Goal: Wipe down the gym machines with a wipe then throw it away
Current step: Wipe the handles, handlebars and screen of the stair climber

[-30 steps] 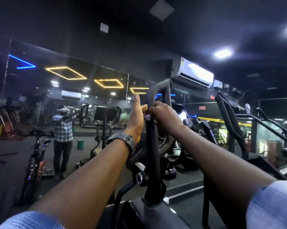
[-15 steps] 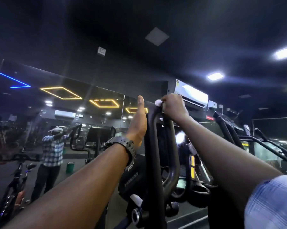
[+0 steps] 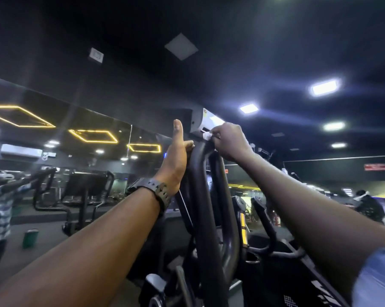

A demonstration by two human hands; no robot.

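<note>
Both forearms are bare, the left wrist wearing a chunky dark grey digital watch with a ridged, perforated resin strap (image 3: 152,190), while a short light blue sleeve with a faint check (image 3: 377,278) covers the right upper arm at the lower right corner.
</note>
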